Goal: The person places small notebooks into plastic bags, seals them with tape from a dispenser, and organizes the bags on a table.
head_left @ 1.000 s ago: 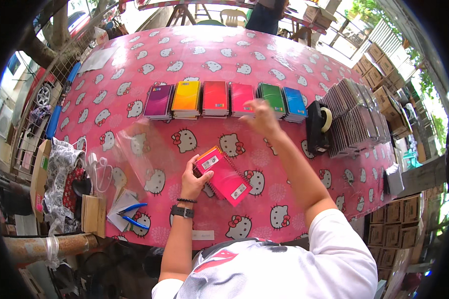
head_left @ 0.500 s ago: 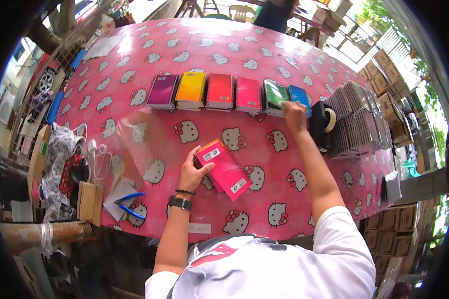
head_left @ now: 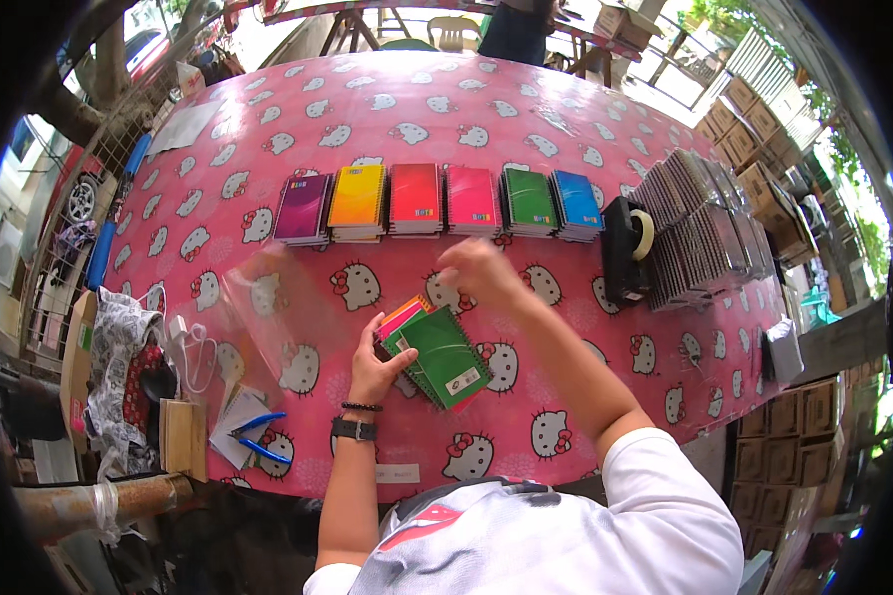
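A green, rectangular, spiral-bound notebook (head_left: 446, 362) now tops the bundle in the left hand (head_left: 375, 367), covering most of the bright pink, spiral-bound notebook (head_left: 397, 319) that was uppermost. The blurred right hand (head_left: 481, 271) has left the far row's green notebook pile (head_left: 529, 201), moving nearer and left.

The left hand (head_left: 372, 362) grips a fanned bundle of spiral notebooks, its thumb on the top one, a green spiral notebook (head_left: 446, 355); pink and orange edges show beneath. The right hand (head_left: 478, 270), blurred and empty, hovers just below the pink notebook stack (head_left: 474, 198). That stack stands in a row with purple (head_left: 305, 206), yellow (head_left: 356, 196), red (head_left: 415, 194), green (head_left: 529, 200) and blue (head_left: 576, 201) ones on a pink cat-print tablecloth (head_left: 590, 416). A black tape dispenser (head_left: 622, 258) sits right of the row; blue-handled pliers (head_left: 270, 453) lie at lower left.
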A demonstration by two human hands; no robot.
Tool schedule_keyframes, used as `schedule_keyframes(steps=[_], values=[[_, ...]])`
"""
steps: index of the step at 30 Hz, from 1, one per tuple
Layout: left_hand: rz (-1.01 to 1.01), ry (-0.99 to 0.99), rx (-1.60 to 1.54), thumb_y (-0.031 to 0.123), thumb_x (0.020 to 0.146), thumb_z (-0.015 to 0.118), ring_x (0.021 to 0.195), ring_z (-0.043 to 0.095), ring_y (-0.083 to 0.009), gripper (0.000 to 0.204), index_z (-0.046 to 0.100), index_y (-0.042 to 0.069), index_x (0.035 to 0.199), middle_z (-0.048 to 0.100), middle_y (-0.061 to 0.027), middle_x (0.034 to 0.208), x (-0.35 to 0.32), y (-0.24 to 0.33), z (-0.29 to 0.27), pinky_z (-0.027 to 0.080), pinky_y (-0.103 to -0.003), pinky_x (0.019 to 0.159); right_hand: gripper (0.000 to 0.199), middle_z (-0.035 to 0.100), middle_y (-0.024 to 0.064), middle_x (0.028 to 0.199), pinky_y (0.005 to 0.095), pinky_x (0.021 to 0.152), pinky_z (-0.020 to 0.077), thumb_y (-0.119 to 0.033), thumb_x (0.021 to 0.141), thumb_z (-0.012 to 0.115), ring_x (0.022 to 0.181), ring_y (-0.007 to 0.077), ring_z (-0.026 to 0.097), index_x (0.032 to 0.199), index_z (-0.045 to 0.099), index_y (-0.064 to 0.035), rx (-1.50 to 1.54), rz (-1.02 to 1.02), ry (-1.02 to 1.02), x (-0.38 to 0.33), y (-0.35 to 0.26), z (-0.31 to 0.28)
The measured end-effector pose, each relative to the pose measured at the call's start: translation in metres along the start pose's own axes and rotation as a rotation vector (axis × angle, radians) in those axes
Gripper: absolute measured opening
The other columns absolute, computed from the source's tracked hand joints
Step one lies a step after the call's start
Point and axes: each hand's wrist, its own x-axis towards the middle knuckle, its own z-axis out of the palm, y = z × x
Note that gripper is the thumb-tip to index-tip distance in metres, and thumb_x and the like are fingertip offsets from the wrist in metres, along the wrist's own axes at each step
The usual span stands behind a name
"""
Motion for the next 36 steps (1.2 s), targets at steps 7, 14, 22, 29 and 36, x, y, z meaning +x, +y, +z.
schedule_keyframes(steps=[7, 14, 22, 29, 36], values=[[-0.123, -0.044, -0.064, 0.025, 0.066, 0.080, 0.105, 0.054, -0.0172, 0.082, 0.039, -0.001, 0.131, 0.057, -0.0122, 0.114, 0.000, 0.019, 0.010, 0.043, -0.030, 0.091, 0.049, 0.060, 0.0161, 0.112, 0.0402, 0.091, 0.0436, -0.033, 0.076, 0.069, 0.106, 0.0316, 0.056, 0.112, 0.054, -0.0032, -0.710, 1.142, 0.293, -0.016, 0.160, -0.153], [-0.102, 0.003, -0.044, 0.026, 0.066, 0.081, 0.103, 0.055, -0.0175, 0.081, 0.039, 0.003, 0.131, 0.058, -0.0116, 0.113, -0.004, 0.019, 0.002, 0.045, -0.030, 0.089, 0.053, 0.061, 0.0150, 0.110, 0.0403, 0.086, 0.0481, -0.032, 0.068, 0.076, 0.102, 0.0319, 0.058, 0.106, 0.054, -0.0027, -0.868, 1.086, 0.205, -0.002, 0.151, -0.156], [-0.121, -0.054, -0.034, 0.033, 0.067, 0.080, 0.104, 0.054, -0.0189, 0.087, 0.035, 0.001, 0.134, 0.056, -0.0120, 0.115, -0.002, 0.013, -0.005, 0.045, -0.031, 0.088, 0.022, 0.062, 0.0068, 0.091, 0.0283, 0.071, 0.0479, 0.003, 0.073, 0.062, 0.083, 0.0175, 0.059, 0.094, 0.062, -0.0048, 0.204, 0.220, 0.454, -0.025, -0.011, -0.076], [-0.251, 0.079, -0.163, 0.029, 0.073, 0.076, 0.110, 0.051, -0.0239, 0.103, 0.005, 0.006, 0.143, 0.041, -0.0225, 0.128, -0.001, 0.019, 0.012, 0.047, -0.037, 0.087, 0.056, 0.048, 0.0079, 0.127, 0.0382, 0.095, 0.0399, 0.003, 0.070, 0.066, 0.120, 0.0255, 0.041, 0.120, 0.057, -0.0209, 0.044, -0.043, 0.004, -0.096, -0.015, 0.022], [0.232, -0.121, -0.275, 0.007, 0.058, 0.081, 0.107, 0.052, -0.0247, 0.125, -0.010, 0.012, 0.143, 0.045, -0.0170, 0.122, -0.017, 0.087, 0.039, 0.045, -0.035, 0.091, 0.082, 0.045, 0.0072, 0.127, 0.0363, 0.097, 0.0387, -0.012, 0.068, 0.079, 0.115, 0.0200, 0.046, 0.133, 0.031, -0.0040, 1.138, 0.641, 0.036, -0.118, -0.047, 0.013]])
